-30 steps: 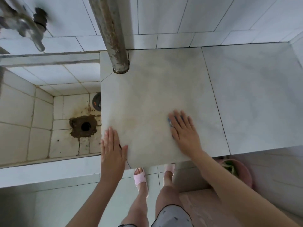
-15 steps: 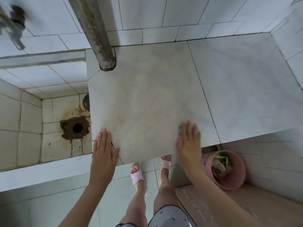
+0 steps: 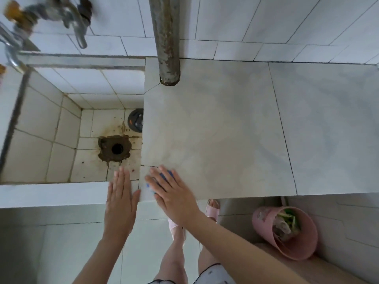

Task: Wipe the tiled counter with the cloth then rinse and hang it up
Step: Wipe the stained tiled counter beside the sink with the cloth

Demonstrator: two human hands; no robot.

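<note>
Both hands flat: right hand point(image 3: 174, 193) pressing cloth point(image 3: 165, 177); left hand point(image 3: 121, 193) empty.

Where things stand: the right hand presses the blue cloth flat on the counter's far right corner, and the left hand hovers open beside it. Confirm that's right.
Not quite. The head view shows the right hand pressing the blue cloth flat on the counter's near left corner, next to the sink, not the far right corner. The left hand does hover open beside it.
</note>
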